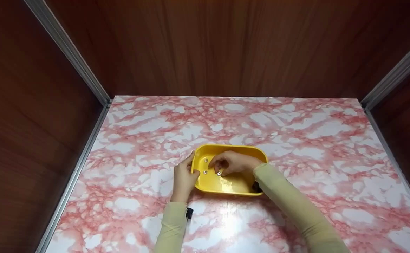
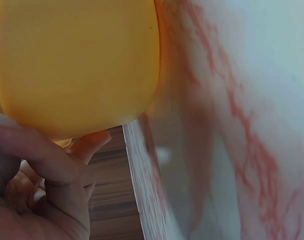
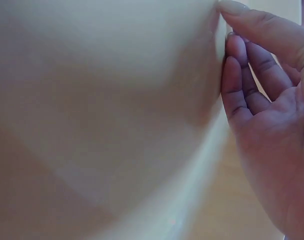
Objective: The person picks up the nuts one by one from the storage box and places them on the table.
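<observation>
A yellow plastic bin (image 1: 226, 192) rests on the marbled tabletop. My left hand (image 1: 184, 177) grips its left wall, the thumb over the rim and the fingers outside. The bin's outer wall fills the upper left of the left wrist view. My right hand (image 1: 234, 162) reaches inside with bent fingers, its fingertips low at the bin's floor. At the thumb tip is a small silvery round piece (image 1: 219, 173) with a dark centre; whether it is pinched is unclear. Two similar silvery pieces, an upper one (image 1: 206, 160) and a lower one (image 1: 205, 172), lie to the left.
Red-and-white marbled tabletop (image 1: 148, 140) surrounds the bin. Dark wood panels stand at the back (image 1: 226, 49), left and right, with metal strips (image 1: 71, 49) along their edges. A dark patch sits in the bin's lower right corner, partly behind the right sleeve (image 1: 292, 196).
</observation>
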`<state>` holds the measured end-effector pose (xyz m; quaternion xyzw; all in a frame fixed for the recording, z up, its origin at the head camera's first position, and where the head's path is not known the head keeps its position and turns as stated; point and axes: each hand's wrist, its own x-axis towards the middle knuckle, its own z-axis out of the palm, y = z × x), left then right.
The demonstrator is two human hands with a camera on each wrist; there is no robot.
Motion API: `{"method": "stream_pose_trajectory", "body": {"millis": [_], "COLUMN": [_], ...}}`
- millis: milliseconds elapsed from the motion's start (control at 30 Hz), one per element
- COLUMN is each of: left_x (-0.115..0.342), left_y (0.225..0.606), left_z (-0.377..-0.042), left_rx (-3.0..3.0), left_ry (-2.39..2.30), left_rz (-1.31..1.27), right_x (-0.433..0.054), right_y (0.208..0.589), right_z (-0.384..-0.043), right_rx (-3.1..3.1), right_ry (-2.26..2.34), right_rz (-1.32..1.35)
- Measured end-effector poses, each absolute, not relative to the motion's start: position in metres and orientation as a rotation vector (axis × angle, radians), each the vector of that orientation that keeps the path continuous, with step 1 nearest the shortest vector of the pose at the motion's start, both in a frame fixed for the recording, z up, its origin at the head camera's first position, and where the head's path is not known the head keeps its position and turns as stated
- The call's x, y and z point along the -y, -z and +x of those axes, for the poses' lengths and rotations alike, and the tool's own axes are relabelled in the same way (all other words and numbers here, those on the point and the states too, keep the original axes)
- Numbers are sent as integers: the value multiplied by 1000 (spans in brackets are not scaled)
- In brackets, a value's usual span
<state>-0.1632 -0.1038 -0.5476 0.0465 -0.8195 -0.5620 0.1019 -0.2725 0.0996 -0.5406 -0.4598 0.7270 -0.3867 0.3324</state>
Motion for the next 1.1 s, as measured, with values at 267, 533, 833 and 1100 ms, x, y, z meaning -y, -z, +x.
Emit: {"method": "stream_pose_trajectory", "body": {"millis": [267, 533, 833, 1100], "left_x": [103, 103, 103, 102], "left_y": [548, 547, 548, 547], "left_z": [-164, -163, -163, -162], "left_rx": [2418, 2432, 2421, 2416], "left_ry": [1669, 1691, 1651, 1637], "left_rz": [146, 158, 132, 148], "right_x": [-98, -98, -97, -97], "right_y": [541, 540, 538, 536], "right_z": [-273, -271, -268, -266], "right_rx": [-1934, -1990, -2042, -2069], "right_ry": [974, 914, 882, 869], "right_rz": [-1261, -1226, -1295, -1325]}}
